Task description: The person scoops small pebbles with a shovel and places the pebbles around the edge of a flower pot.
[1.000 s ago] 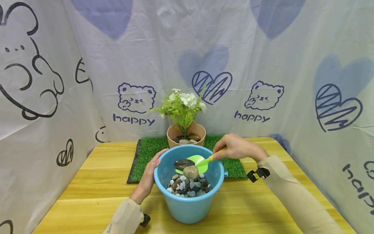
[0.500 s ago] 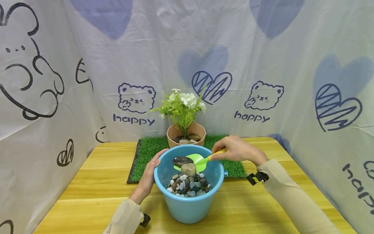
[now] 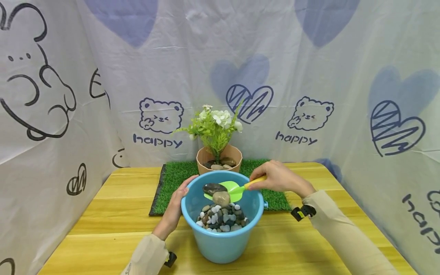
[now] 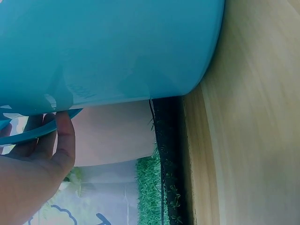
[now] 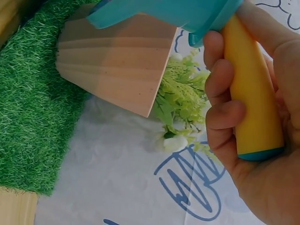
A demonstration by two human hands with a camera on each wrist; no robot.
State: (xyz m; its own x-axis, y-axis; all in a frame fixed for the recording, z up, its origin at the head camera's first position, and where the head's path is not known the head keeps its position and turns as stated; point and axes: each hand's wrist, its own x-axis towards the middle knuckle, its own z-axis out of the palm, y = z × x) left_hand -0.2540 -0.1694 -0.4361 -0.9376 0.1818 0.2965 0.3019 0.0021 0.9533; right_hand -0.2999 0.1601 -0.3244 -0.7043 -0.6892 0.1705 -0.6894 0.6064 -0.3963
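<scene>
A light blue bucket (image 3: pixel 221 246) stands on the table, with small white, brown and grey pebbles (image 3: pixel 220 219) at its bottom. My left hand (image 3: pixel 173 208) grips the bucket's left rim; in the left wrist view the thumb lies on the outer wall. With curled fingers my right hand (image 3: pixel 278 176) holds the yellow handle (image 5: pixel 253 93) of a toy shovel (image 3: pixel 237 194) over the bucket's opening. On its green blade lie a dark oval stone (image 3: pixel 214 188) and a tan stone (image 3: pixel 221 198), above the pebbles.
Behind the bucket, a pinkish flower pot (image 3: pixel 203 158) sits on a green artificial grass mat (image 3: pixel 178 183). White flowers with green leaves (image 3: pixel 216 128) stand in it among larger stones. A printed white cloth (image 3: pixel 192 68) surrounds the wooden table (image 3: pixel 113 229) at back and sides.
The toy shovel and the two stones on it have shifted slightly left inside the bucket, with my right hand dipping a little. My left hand and the bucket have stayed in place.
</scene>
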